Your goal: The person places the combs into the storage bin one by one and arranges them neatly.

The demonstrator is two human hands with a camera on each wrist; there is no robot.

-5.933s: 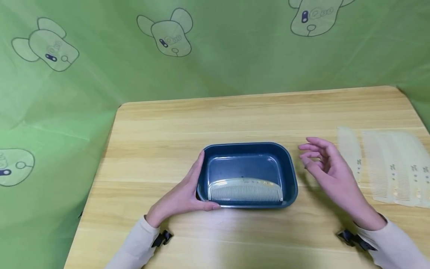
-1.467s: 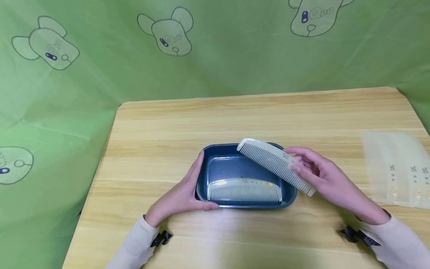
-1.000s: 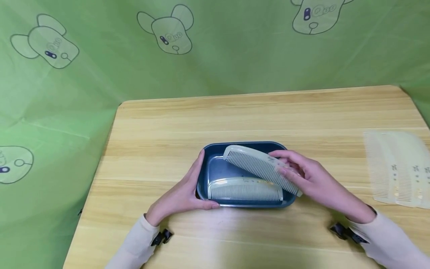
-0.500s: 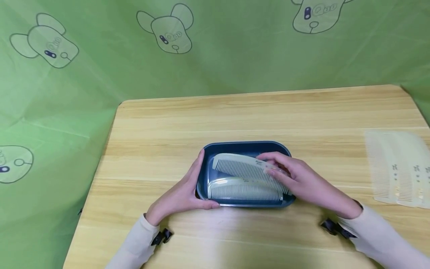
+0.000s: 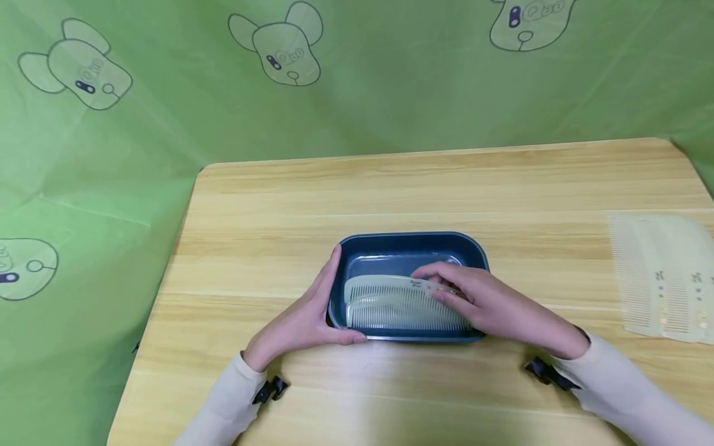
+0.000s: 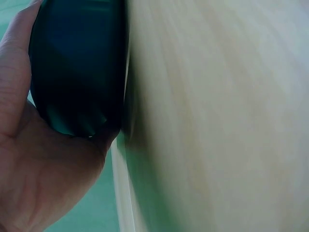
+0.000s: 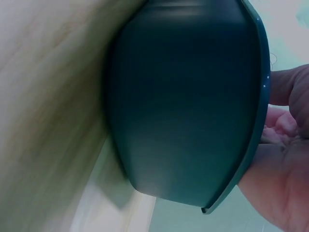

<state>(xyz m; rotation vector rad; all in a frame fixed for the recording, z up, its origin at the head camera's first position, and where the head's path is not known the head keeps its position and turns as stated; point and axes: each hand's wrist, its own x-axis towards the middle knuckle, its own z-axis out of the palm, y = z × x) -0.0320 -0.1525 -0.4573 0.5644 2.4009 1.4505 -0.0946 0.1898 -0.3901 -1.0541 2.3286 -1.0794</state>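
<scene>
A dark blue rectangular box (image 5: 409, 235) stands on the table. My left hand (image 5: 301, 328) grips its left end, fingers along the side and thumb at the front rim. Between thumb and fingers, my right hand (image 5: 482, 300) pinches the right part of a pale comb (image 5: 379, 282), down inside the box. It overlaps another pale comb (image 5: 398, 313) lying along the front wall, teeth toward me. In the left wrist view, the palm (image 6: 53, 169) hugs the box's end wall (image 6: 82, 63). The right wrist view shows the outer wall (image 7: 188, 106), which hides the combs.
Several more pale combs (image 5: 641, 272) lie overlapped at the right of the wooden table (image 5: 279, 229). A green cloth (image 5: 390, 93) with mouse-like drawings hangs behind and to the left. Each wrist carries a small black device.
A comb has gone from the table's right side into my right hand. Over the last second it moved left and down into the box, levelling beside the first comb. My left hand stayed put.
</scene>
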